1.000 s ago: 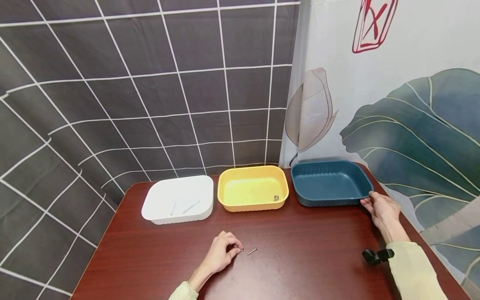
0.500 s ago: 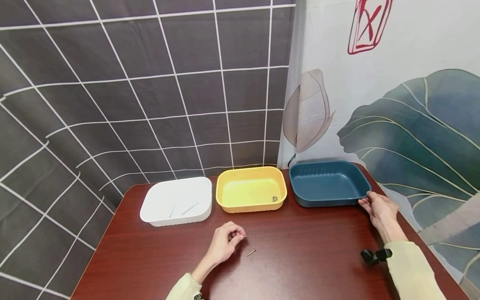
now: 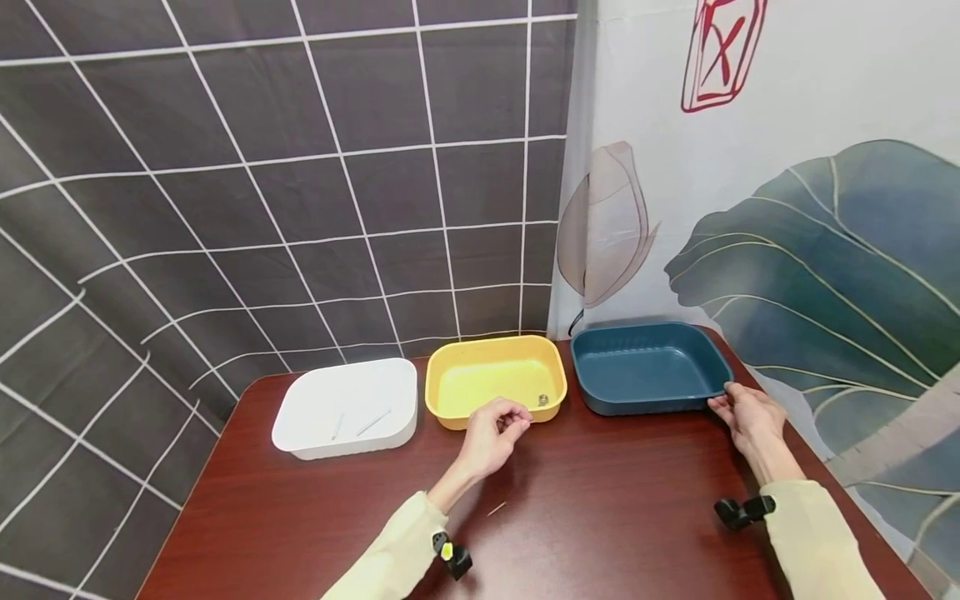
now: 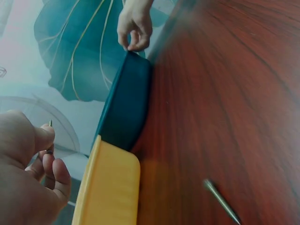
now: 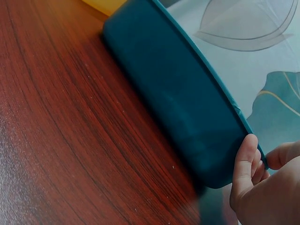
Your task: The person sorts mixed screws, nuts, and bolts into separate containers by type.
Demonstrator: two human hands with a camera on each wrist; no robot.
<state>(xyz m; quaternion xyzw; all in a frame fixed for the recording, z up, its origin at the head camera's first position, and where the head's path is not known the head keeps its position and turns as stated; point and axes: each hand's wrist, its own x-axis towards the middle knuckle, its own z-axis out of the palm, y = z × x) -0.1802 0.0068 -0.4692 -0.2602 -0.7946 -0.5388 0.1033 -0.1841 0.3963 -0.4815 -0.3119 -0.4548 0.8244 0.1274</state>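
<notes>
My left hand [image 3: 491, 442] pinches a small screw [image 4: 50, 123] between thumb and fingertips, in front of the yellow bin [image 3: 450, 421]. In the left wrist view the screw's threaded tip stands up above the thumb; fingers hide most of the rest. My right hand [image 3: 752, 418] grips the front right corner of the dark blue bin [image 3: 645, 407] by its rim, thumb and fingers on either side of the edge [image 5: 236, 110]. A slim brass-coloured screw or nail [image 4: 222, 202] lies on the table, nearer the front than my left hand.
A white bin [image 3: 345, 447] at the left holds two thin metal pins or screws [image 3: 373, 422]. Inside the yellow bin lies a small metal piece, perhaps a nut [image 3: 543, 400]. The bins stand in a row along the back of the reddish-brown table [image 3: 615, 500], before hanging cloth.
My left hand has lifted the small screw off the table and carried it forward and right to the yellow bin's front edge. The right hand keeps its hold on the blue bin.
</notes>
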